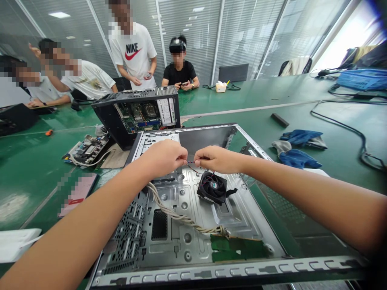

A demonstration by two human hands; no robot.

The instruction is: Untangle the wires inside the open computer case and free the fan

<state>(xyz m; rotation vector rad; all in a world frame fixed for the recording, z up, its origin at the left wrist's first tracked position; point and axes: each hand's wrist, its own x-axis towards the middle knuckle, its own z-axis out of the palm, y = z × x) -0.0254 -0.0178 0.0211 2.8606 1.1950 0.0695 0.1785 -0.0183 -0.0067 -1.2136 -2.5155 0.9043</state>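
An open, emptied computer case (193, 241) lies flat on the green table in front of me. My left hand (165, 157) and my right hand (216, 159) meet above the case, both pinched on a thin red and black fan wire (191, 164). The wire runs down to a small black cooling fan (213, 187) resting on the case floor just below my right hand. A braided pale cable bundle (181, 217) runs across the case floor from under my left wrist toward the front.
A second open case with a motherboard (142, 112) stands behind mine, a loose circuit board (87, 149) to its left. Blue gloves (298, 147) lie to the right, black cables (359, 137) beyond. Several people sit or stand at the far side.
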